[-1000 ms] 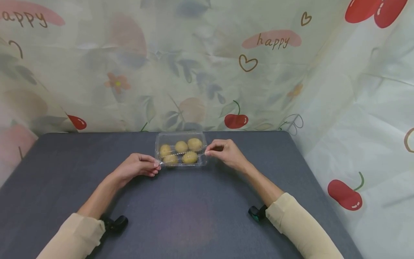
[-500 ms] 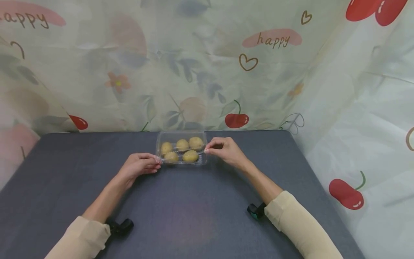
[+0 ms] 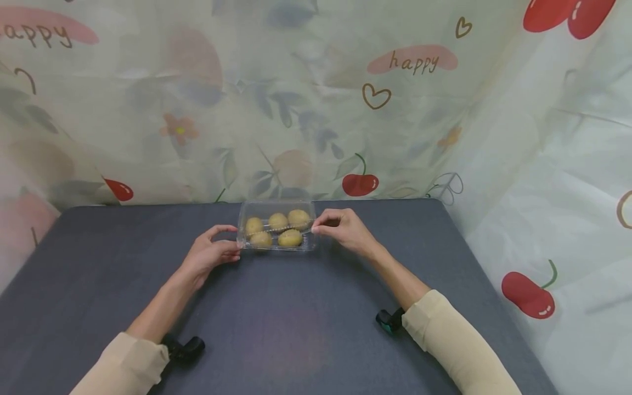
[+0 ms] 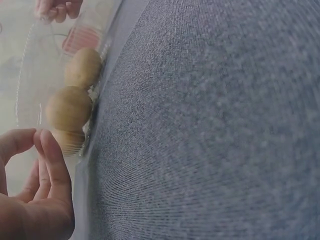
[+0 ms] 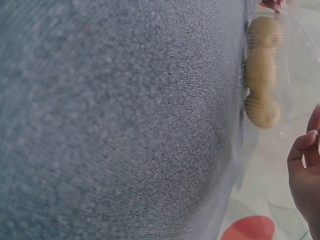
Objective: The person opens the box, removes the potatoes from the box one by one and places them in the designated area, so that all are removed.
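A clear plastic clamshell box (image 3: 275, 249) stands near the far edge of the table, lid down, with several round yellow-brown fruits (image 3: 289, 237) inside. My left hand (image 3: 233, 242) is at the box's left end, thumb lifted and fingers spread, fingertips at its lower left corner. In the left wrist view the left hand (image 4: 36, 137) is beside the box wall (image 4: 30, 75) and the fruits (image 4: 69, 108). My right hand (image 3: 316, 229) pinches the box's right rim between thumb and forefinger. The right wrist view shows the fruits (image 5: 260, 70) through the box (image 5: 290, 60) and the right hand (image 5: 307, 145) at the edge.
The dark grey table (image 3: 296, 329) stretches wide in front of the box. A pale curtain printed with cherries (image 3: 360, 184) hangs close behind it and along the right side. Black wrist mounts (image 3: 185, 346) (image 3: 390, 321) sit under both sleeves.
My left thumb has lifted off the box's left edge and the hand has opened. The box moved slightly away from me. The right hand keeps its pinch.
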`<state>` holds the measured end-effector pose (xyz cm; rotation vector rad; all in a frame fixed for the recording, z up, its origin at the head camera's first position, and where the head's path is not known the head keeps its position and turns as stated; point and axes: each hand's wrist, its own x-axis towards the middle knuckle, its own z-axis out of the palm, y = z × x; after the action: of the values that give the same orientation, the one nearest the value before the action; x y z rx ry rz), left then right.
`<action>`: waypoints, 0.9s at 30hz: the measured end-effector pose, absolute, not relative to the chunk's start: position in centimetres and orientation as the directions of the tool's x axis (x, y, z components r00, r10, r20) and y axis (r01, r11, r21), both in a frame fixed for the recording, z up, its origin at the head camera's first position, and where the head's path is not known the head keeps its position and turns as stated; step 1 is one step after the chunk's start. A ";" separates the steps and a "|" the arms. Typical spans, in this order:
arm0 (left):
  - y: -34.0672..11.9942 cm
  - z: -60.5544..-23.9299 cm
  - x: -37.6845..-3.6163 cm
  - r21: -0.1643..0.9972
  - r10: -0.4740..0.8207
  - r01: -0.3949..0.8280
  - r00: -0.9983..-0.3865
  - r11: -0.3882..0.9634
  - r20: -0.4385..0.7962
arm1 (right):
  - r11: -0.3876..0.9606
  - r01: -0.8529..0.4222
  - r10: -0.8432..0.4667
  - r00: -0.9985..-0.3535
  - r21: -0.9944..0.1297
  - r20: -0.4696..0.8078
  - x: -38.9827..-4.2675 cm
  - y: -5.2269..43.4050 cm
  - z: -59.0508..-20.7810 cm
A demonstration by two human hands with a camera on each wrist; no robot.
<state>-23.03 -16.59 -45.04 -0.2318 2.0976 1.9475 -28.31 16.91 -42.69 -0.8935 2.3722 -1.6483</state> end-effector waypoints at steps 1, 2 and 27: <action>-16.6 -45.1 -23.1 0.952 0.068 -0.295 -0.951 0.080 -0.300 | 0.231 -0.398 -0.525 -0.819 -0.888 0.230 -28.4 16.9 -42.7; -16.6 -45.1 -23.1 0.953 0.073 -0.291 -0.952 0.079 -0.297 | 0.229 -0.397 -0.523 -0.820 -0.889 0.231 -28.5 16.9 -42.7; -16.8 -45.3 -23.3 0.960 0.134 -0.270 -0.951 0.070 -0.277 | 0.203 -0.402 -0.505 -0.824 -0.893 0.256 -27.6 16.1 -40.3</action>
<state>-23.32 -16.79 -45.32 -0.1362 2.0595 1.9561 -27.60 16.11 -40.30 -0.8943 2.3634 -1.7069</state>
